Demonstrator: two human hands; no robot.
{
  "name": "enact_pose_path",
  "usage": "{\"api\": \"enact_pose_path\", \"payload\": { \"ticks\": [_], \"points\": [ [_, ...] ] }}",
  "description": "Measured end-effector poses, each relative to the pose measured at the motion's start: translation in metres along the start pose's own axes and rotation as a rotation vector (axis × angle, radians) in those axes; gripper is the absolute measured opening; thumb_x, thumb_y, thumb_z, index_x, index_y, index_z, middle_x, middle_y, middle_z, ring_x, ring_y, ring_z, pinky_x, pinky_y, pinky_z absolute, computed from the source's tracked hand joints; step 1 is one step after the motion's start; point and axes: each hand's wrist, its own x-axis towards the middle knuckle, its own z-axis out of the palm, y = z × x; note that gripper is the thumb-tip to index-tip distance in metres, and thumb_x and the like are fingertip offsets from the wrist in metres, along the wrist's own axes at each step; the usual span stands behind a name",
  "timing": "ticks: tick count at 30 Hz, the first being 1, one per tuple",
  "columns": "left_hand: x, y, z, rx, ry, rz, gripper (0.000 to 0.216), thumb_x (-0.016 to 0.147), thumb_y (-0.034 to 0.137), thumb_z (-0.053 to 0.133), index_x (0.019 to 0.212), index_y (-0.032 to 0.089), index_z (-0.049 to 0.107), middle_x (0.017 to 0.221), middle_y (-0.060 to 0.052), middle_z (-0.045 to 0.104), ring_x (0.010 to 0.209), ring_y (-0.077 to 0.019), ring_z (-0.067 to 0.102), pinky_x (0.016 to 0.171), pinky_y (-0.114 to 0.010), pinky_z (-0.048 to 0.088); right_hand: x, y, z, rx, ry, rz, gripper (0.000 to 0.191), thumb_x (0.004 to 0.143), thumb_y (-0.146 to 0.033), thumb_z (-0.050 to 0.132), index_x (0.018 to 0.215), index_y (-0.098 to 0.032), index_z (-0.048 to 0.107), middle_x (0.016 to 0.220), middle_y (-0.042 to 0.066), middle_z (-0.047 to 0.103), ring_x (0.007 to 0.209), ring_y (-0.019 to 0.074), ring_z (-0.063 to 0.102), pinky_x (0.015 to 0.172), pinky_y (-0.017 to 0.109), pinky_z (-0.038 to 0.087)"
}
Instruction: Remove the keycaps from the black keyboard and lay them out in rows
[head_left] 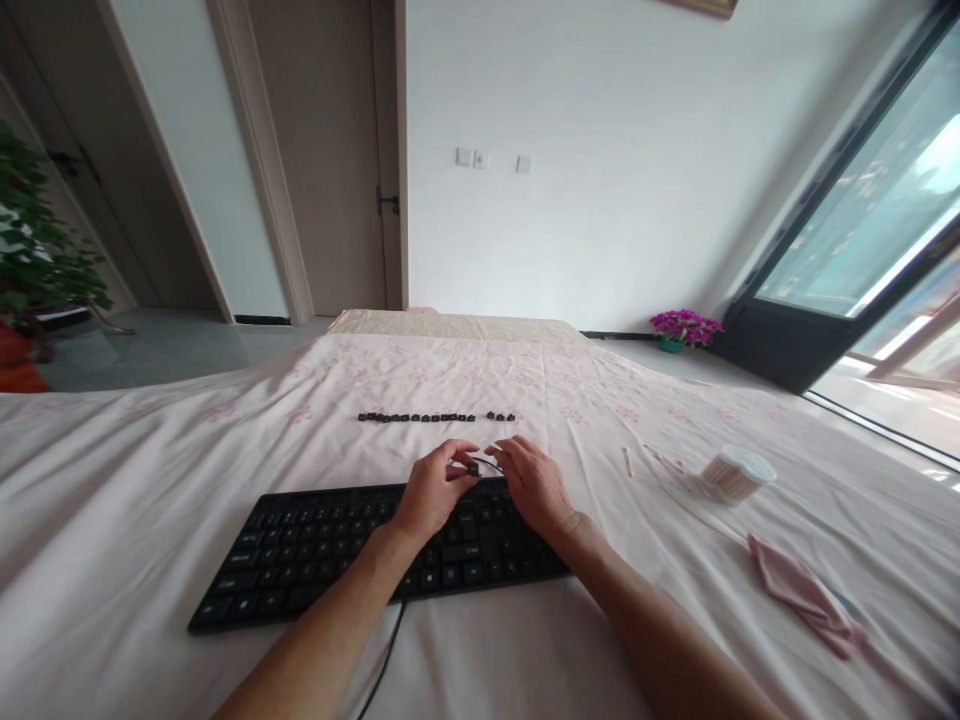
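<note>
My left hand is closed in a pinch on a small black keycap, above the back edge of a black keyboard. Facing it, my right hand has its fingers drawn together around a thin pale stick that looks like a cotton swab; its tip is hard to make out. A short curve of black cable shows between the hands. My forearms and hands cover part of the keys. Beyond the hands, several loose black keycaps lie in a row on the pink cloth.
The patterned cloth has folds and covers the table. To the right are a tub of cotton swabs, a loose swab, and a crumpled pink rag. The keyboard cord runs off the near side.
</note>
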Motion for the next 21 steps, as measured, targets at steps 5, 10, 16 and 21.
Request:
{"api": "enact_pose_path", "payload": {
  "ticks": [5,10,16,21],
  "points": [
    [-0.001,0.002,0.001,-0.009,-0.015,0.028,0.041,0.073,0.016,0.065,0.113,0.022,0.054,0.091,-0.001,0.061,0.072,-0.0122,0.066,0.070,-0.024,0.053,0.001,-0.005,0.006,-0.058,-0.110,0.115,0.021,0.089,-0.037,0.051,0.091,-0.026,0.069,0.086,0.000,0.068,0.081,0.0165,0.062,0.068,0.024,0.040],
    [-0.002,0.000,0.003,0.046,-0.011,0.044,0.046,0.072,0.008,0.060,0.114,0.024,0.052,0.092,0.000,0.060,0.072,-0.0116,0.065,0.072,-0.025,0.052,0.002,-0.008,0.006,-0.051,-0.186,0.256,0.019,0.081,-0.039,0.058,0.088,-0.028,0.071,0.085,0.000,0.072,0.081,0.0187,0.064,0.067,0.024,0.039],
    [-0.003,-0.004,0.005,0.070,0.001,0.069,0.056,0.068,0.002,0.057,0.119,0.024,0.049,0.105,-0.003,0.056,0.075,-0.0115,0.065,0.076,-0.028,0.053,0.006,0.007,0.001,0.035,-0.185,0.281,0.017,0.075,-0.040,0.063,0.081,-0.028,0.072,0.078,-0.002,0.072,0.075,0.0175,0.065,0.061,0.024,0.038],
    [-0.002,-0.004,0.005,0.102,0.020,0.059,0.059,0.066,0.001,0.058,0.120,0.024,0.050,0.112,-0.006,0.055,0.080,-0.0133,0.065,0.082,-0.031,0.052,0.035,0.042,-0.007,-0.054,-0.177,0.358,0.018,0.074,-0.041,0.064,0.079,-0.026,0.073,0.073,-0.001,0.071,0.069,0.0171,0.063,0.057,0.024,0.036]
  ]
}}
